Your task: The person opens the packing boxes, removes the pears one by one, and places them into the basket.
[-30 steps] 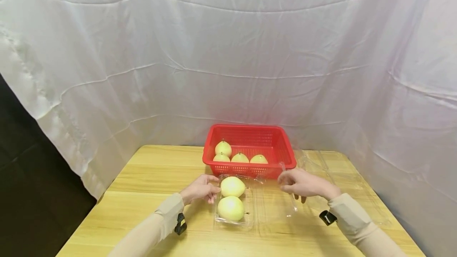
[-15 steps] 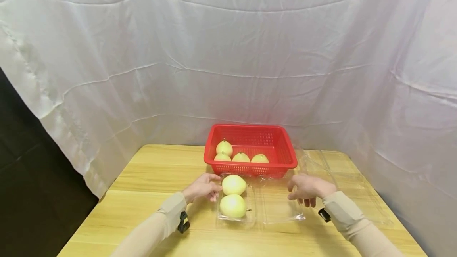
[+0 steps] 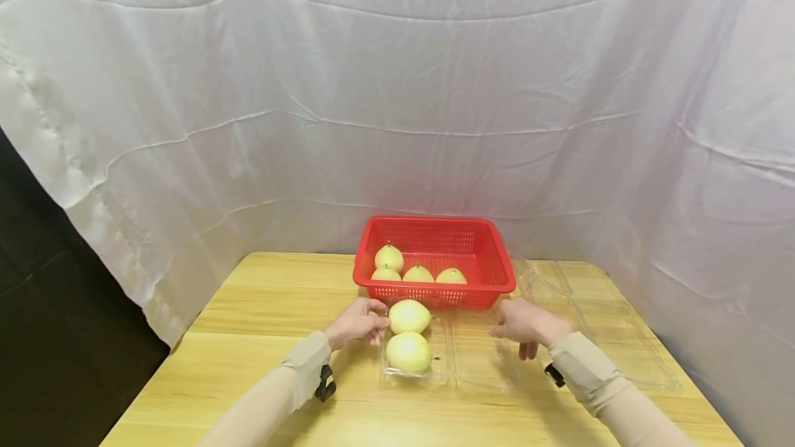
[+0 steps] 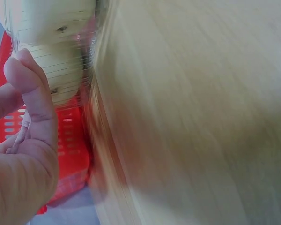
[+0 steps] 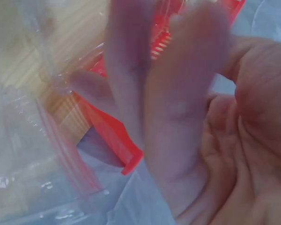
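Observation:
An opened clear plastic clamshell box (image 3: 439, 371) lies on the table with two yellow-green pears (image 3: 408, 352) in its left half. At that half's left wall, my left hand (image 3: 357, 323) pinches the edge; the left wrist view shows thumb and finger by the ribbed plastic. The clear lid (image 3: 481, 361) spreads to the right of the pears. My right hand (image 3: 526, 324) pinches its right edge between thumb and forefinger, the other fingers extended. Plastic and blur partly obscure the contact in the right wrist view.
Just behind the box is a red basket (image 3: 435, 287) with several more pears (image 3: 418, 274). Further clear plastic containers (image 3: 596, 316) lie on the table's right side. White fabric (image 3: 397, 88) hangs behind the wooden table (image 3: 267, 336).
The lid comes down from a raised tilt, swings right, then shifts back left with my right hand. My left hand and the pears in the box shift slightly away and right.

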Tool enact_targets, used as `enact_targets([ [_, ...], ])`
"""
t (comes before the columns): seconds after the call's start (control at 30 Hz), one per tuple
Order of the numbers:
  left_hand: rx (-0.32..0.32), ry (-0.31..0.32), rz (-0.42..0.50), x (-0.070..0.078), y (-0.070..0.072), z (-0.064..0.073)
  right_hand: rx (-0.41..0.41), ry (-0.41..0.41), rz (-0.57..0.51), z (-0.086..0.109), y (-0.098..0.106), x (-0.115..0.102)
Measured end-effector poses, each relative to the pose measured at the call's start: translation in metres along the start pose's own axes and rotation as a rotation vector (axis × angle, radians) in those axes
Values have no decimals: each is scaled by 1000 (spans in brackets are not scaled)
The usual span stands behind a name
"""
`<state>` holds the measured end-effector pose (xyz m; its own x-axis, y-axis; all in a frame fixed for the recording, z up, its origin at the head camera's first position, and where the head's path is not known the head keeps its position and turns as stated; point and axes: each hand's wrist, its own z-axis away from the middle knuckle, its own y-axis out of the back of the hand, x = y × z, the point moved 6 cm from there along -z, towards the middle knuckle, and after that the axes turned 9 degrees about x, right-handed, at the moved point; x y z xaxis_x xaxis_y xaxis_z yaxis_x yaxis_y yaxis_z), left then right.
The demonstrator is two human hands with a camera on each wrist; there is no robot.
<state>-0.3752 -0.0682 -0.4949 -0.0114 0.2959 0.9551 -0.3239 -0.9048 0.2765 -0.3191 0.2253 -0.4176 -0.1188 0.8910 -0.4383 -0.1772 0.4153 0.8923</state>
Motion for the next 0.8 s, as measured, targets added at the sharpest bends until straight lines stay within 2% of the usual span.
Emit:
enact_targets([
  [0.1,8,2,0,1,-1,-1,46,91,-4,-4,2,-7],
  [0.3,24,-40,-26,2,-1,0,218,369,87,-10,11,-25],
  [0.43,62,-86,-102,5,1,1,281,482,95,-12,10,-33],
  [0.6,137,-137,-210,10,7,2,260,554,81,-13,-4,-42],
  [0.7,185,-180,-247,15,12,2,271,536,102,-14,-11,-45],
  [0.8,228,-245,-318,21,16,4,332,517,155,-17,-13,-47],
])
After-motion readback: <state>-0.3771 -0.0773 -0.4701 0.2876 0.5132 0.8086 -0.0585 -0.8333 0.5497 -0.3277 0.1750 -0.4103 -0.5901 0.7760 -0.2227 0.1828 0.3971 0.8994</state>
